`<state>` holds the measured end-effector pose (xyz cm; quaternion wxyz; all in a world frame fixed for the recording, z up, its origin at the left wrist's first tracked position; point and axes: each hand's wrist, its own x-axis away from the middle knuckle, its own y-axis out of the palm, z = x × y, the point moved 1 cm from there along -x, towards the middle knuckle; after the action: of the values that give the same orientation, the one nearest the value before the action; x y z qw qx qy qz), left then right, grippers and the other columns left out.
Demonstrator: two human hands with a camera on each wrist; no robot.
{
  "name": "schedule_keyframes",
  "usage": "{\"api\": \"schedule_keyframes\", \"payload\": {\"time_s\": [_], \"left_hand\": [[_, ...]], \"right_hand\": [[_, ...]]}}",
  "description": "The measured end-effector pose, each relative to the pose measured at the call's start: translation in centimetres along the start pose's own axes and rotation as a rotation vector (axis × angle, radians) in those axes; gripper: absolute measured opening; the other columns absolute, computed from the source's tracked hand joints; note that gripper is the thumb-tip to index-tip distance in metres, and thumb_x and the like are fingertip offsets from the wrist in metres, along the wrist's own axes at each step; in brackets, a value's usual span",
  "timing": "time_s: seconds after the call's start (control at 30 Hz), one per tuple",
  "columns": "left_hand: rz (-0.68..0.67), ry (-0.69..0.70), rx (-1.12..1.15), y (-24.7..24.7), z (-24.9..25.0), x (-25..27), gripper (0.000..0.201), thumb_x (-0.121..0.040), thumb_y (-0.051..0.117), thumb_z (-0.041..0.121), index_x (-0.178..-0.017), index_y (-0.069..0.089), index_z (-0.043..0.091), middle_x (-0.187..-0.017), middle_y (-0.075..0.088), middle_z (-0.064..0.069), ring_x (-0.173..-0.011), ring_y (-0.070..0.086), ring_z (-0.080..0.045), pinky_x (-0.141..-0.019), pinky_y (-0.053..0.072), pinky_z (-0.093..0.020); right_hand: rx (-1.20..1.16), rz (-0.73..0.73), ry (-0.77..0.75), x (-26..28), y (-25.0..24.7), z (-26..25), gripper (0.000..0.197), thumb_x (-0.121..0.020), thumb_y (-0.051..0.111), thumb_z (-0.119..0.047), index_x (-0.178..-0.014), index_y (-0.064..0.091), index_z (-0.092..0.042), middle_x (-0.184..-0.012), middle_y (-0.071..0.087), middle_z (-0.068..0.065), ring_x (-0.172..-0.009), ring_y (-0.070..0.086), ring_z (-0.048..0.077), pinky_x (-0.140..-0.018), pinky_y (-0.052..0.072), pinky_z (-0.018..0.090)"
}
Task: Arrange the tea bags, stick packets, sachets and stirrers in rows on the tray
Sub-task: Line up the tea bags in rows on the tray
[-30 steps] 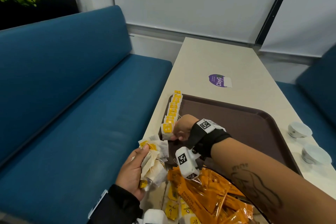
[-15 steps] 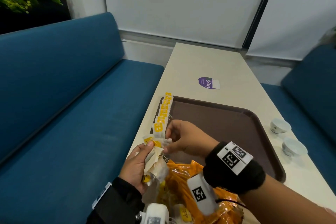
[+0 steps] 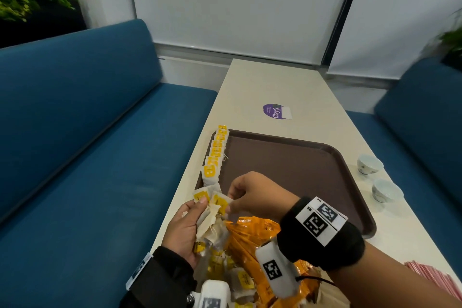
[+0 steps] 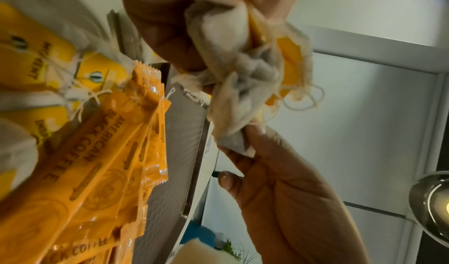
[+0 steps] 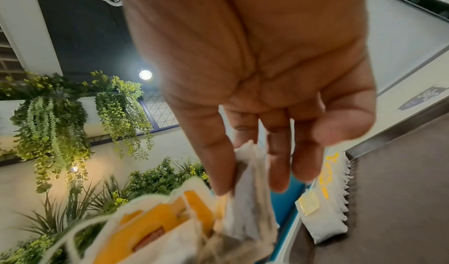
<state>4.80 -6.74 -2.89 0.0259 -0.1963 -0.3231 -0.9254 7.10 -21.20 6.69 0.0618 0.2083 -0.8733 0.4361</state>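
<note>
Tea bags [image 3: 212, 220] bunched in the left hand [image 3: 185, 232], fingers curled round the clump, and the right hand [image 3: 252, 195] is pinching one bag off the top, just short of the row [image 3: 216, 155] lying beyond both hands along the tray [image 3: 325, 170] edge. Featherweight, limp paper, I'd judge, with strings likely to snag. Best taken by the stiff yellow tag or a bag corner. Stick packets [image 3: 252, 240] sit piled under the right wrist.

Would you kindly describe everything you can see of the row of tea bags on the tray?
The row of tea bags runs along the tray's left edge, from its far corner toward the hands. The bags are white and papery with yellow tags, overlapping like shingles, strings loose. Neither hand touches the row.
</note>
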Motion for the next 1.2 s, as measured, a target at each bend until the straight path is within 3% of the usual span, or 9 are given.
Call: {"api": "schedule_keyframes", "payload": {"time_s": [0.1,0.23,0.3,0.47,0.57,0.73,0.87,1.0,1.2], "left_hand": [[0.036,0.003,0.005,-0.8,0.5,0.0,0.038,-0.083,0.061,0.026,-0.110,0.056,-0.001,-0.090,0.066,-0.022,-0.065,0.066,-0.026,-0.053,0.055,-0.031],[0.082,0.027,0.011,-2.0,1.2,-0.1,0.012,-0.089,0.056,0.021,-0.089,0.057,0.009,-0.068,0.068,-0.009,-0.054,0.066,-0.019,-0.051,0.055,-0.031],[0.092,0.032,0.020,-2.4,1.5,0.0,0.011,-0.090,0.055,0.021,-0.086,0.057,0.010,-0.071,0.067,-0.012,-0.058,0.066,-0.021,-0.058,0.057,-0.035],[0.106,0.033,0.044,-3.4,2.4,0.0,0.012,-0.092,0.053,0.020,-0.086,0.057,0.010,-0.069,0.069,-0.010,-0.056,0.067,-0.020,-0.049,0.057,-0.032],[0.094,0.033,0.078,-3.8,2.9,0.2,0.012,-0.093,0.050,0.018,-0.089,0.056,0.008,-0.067,0.069,-0.011,-0.054,0.068,-0.020,-0.044,0.054,-0.030],[0.092,0.042,0.081,-4.6,3.5,0.2,0.013,-0.093,0.049,0.018,-0.089,0.055,0.007,-0.066,0.069,-0.010,-0.053,0.067,-0.018,-0.043,0.053,-0.027],[0.081,0.019,0.074,-4.7,3.8,0.0,0.011,-0.092,0.050,0.017,-0.088,0.056,0.008,-0.070,0.068,-0.011,-0.054,0.067,-0.018,-0.043,0.053,-0.029],[0.073,-0.013,0.043,-4.6,3.7,-0.4,0.012,-0.088,0.054,0.018,-0.090,0.058,0.007,-0.079,0.066,-0.015,-0.058,0.067,-0.021,-0.047,0.055,-0.030],[0.025,-0.037,0.021,-4.2,4.0,-0.7,0.015,-0.086,0.056,0.019,-0.094,0.058,0.006,-0.079,0.065,-0.015,-0.057,0.067,-0.021,-0.047,0.054,-0.030]], "right_hand": [[0.004,0.074,0.019,-0.8,-0.8,0.3,0.009,-0.082,0.070,-0.016,-0.087,0.071,-0.008,-0.072,0.057,-0.007,-0.067,0.050,0.004,-0.058,0.041,0.015],[-0.104,0.126,0.117,-2.8,-1.6,0.4,0.005,-0.080,0.070,-0.008,-0.080,0.068,-0.012,-0.072,0.059,-0.002,-0.066,0.051,0.008,-0.056,0.041,0.017],[-0.127,0.104,0.205,-4.3,-1.6,0.3,0.013,-0.080,0.069,-0.006,-0.072,0.063,-0.013,-0.069,0.057,0.001,-0.061,0.050,0.011,-0.050,0.039,0.018],[-0.124,-0.024,0.394,-8.6,-0.4,0.1,0.009,-0.087,0.065,-0.009,-0.091,0.065,-0.001,-0.083,0.062,0.010,-0.068,0.056,0.018,-0.061,0.047,0.023],[-0.165,-0.103,0.489,-10.0,0.3,-0.3,0.018,-0.090,0.061,-0.007,-0.107,0.060,-0.001,-0.078,0.063,0.006,-0.063,0.059,0.012,-0.050,0.048,0.020],[-0.066,-0.147,0.533,-12.2,1.3,-0.2,0.027,-0.089,0.063,-0.011,-0.114,0.059,-0.001,-0.109,0.069,0.009,-0.098,0.066,0.019,-0.088,0.051,0.032],[-0.164,-0.127,0.552,-13.4,1.5,-0.1,0.011,-0.086,0.067,-0.008,-0.084,0.057,-0.005,-0.082,0.069,0.011,-0.078,0.069,0.022,-0.081,0.055,0.034],[0.067,-0.099,0.510,-14.2,1.8,-0.1,0.022,-0.088,0.065,-0.025,-0.075,0.057,-0.009,-0.111,0.070,0.009,-0.105,0.066,0.021,-0.099,0.048,0.034],[0.130,-0.118,0.508,-14.7,1.8,0.6,0.020,-0.088,0.066,-0.023,-0.075,0.059,-0.010,-0.111,0.070,0.007,-0.106,0.065,0.019,-0.099,0.048,0.033]]}}
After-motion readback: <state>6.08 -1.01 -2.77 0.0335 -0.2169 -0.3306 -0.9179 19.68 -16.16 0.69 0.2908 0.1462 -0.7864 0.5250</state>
